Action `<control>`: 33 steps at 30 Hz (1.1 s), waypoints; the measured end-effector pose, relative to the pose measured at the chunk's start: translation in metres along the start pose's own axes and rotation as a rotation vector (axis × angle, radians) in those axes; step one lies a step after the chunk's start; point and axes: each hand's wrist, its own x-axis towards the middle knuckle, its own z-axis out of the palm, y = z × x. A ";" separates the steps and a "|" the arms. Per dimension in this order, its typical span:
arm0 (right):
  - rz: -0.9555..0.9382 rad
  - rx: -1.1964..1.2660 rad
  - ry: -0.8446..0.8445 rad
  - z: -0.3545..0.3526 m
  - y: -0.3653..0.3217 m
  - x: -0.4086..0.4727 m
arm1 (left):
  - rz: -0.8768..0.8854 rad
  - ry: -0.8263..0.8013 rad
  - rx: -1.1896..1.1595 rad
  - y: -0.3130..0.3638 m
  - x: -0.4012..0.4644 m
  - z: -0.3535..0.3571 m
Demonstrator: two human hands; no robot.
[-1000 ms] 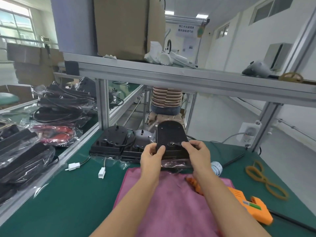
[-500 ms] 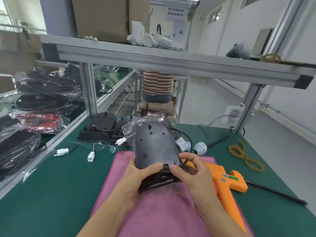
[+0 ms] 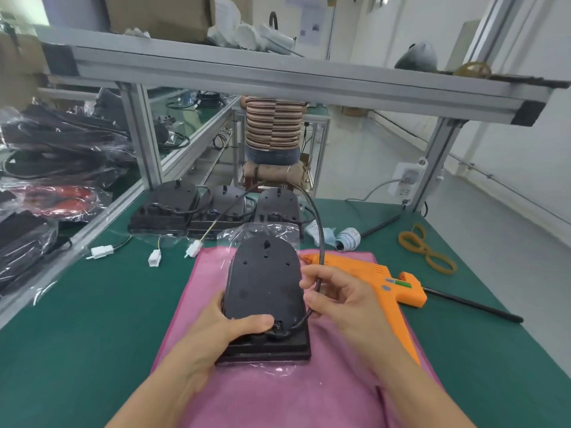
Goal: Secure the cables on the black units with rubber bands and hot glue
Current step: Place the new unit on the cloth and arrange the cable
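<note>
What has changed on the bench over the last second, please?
The black unit was pulled out of the back row towards the person and now lies on the pink cloth. The left hand grips its near end, thumb on top; the right hand has let go of the unit and now holds its black cable. The orange glue gun, rubber bands and three other units stayed put.

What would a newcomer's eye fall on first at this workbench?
Probably the black unit lying on the pink cloth, with the left hand steadying its near end and the right hand pinching its black cable. Next, the orange glue gun just to the right, partly on the cloth.
</note>
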 end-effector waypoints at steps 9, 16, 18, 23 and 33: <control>-0.026 -0.032 -0.048 0.013 0.003 0.012 | 0.019 -0.081 0.063 0.000 -0.004 0.000; -0.070 -0.250 0.116 0.020 0.016 0.008 | 0.060 -0.021 -0.061 -0.009 -0.006 0.000; -0.022 -0.294 0.112 0.017 0.014 0.012 | 0.081 -0.025 -0.088 -0.011 -0.008 -0.001; 0.094 -0.051 -0.106 0.008 0.013 0.013 | 0.129 -0.096 -0.038 -0.007 -0.011 0.000; 0.182 0.270 -0.057 0.009 0.023 0.019 | 0.115 -0.171 0.079 0.002 -0.007 -0.001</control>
